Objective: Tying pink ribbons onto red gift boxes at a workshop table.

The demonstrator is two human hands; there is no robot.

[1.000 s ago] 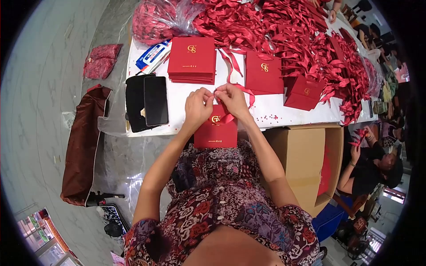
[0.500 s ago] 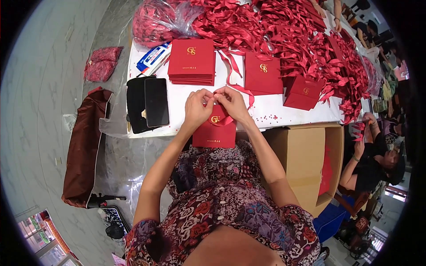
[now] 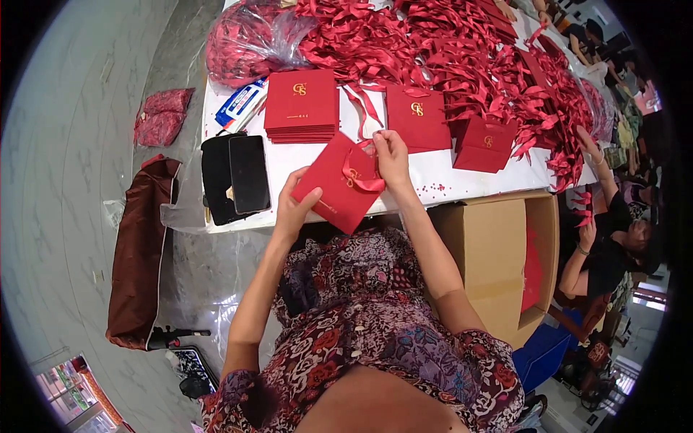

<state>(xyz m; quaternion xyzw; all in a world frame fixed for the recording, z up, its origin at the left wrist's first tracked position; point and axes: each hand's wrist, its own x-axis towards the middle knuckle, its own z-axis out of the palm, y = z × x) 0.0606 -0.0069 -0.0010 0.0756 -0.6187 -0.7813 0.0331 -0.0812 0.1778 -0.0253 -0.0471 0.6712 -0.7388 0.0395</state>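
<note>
A: What are the hands doing?

B: At frame centre, the left hand (image 3: 292,206) grips the lower left edge of a red paper bag (image 3: 338,184), tilted over the near edge of the white bench (image 3: 433,173). The right hand (image 3: 391,155) pinches its red ribbon bow (image 3: 361,180).

A: And nearby?

B: A stack of red bags (image 3: 301,105) above; a black phone (image 3: 249,173) left; an open cardboard box (image 3: 498,252) lower right.
</note>
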